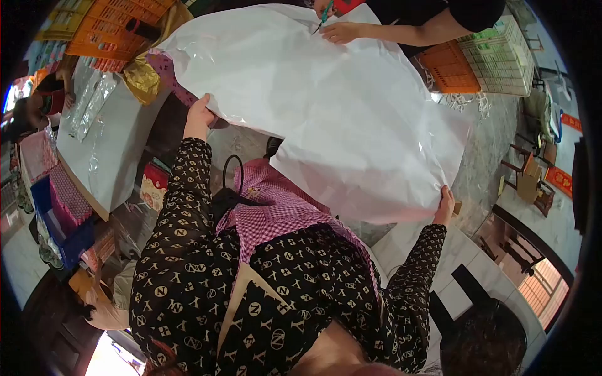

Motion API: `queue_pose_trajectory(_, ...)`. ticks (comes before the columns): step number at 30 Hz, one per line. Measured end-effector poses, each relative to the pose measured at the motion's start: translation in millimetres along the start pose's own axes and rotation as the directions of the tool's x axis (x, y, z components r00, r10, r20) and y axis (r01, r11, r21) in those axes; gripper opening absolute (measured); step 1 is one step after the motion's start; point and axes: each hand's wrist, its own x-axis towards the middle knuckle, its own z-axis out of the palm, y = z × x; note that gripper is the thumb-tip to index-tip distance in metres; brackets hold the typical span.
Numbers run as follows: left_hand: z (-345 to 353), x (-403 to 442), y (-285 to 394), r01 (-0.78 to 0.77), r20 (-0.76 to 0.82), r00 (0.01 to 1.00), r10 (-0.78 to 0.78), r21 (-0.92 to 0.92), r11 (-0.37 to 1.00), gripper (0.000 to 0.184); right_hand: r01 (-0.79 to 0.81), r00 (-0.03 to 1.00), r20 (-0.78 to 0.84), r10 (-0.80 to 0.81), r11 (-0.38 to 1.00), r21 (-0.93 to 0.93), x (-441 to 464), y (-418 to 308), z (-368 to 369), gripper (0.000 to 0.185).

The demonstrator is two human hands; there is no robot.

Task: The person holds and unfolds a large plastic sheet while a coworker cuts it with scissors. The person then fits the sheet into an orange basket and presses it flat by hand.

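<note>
A large white sheet [301,94], thin and slightly glossy, stretches out in front of me; I cannot tell whether it is paper or plastic. Its left near edge is pinched in my left hand [201,114]. Far to the right, my right hand [445,203] is closed on the sheet's near right corner. Between the two hands the near edge has a stepped notch and hangs above my lap. At the far edge, a co-worker's hand [340,32] presses on the sheet, while the other holds teal-handled scissors [324,14] at it. Purple patterned material [169,78] shows beside the sheet's left end.
Orange crates [116,28] stand at the far left, and another orange crate [450,67] beside a pale crate [498,56] at the right. A table [103,156] with clear plastic is on my left, near a blue bin [59,219]. Another person [47,94] is beyond it.
</note>
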Motion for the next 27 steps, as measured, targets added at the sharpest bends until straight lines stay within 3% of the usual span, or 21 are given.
queue_pose_trajectory(3, 10.3, -14.1, -1.0, -0.074, -0.039, 0.996, 0.075, 0.026, 0.997, 0.031, 0.006, 1.0, 0.016, -0.005, 1.0, -0.012, 4.5, 3.7, -3.6, 0.034)
queue_pose_trajectory(12, 2.8, 2.6, 0.9, -0.005, -0.012, 1.0, 0.005, 0.012, 1.0, 0.031, -0.002, 1.0, 0.017, 0.002, 0.999, 0.033, 11.5, 9.3, -7.3, 0.029)
queue_pose_trajectory(27, -10.1, 8.0, 2.4, -0.02, 0.01, 1.0, 0.02, 0.029, 0.999, 0.03, 0.013, 0.999, 0.044, -0.014, 1.0, 0.022, 6.9, 2.5, -6.0, 0.033)
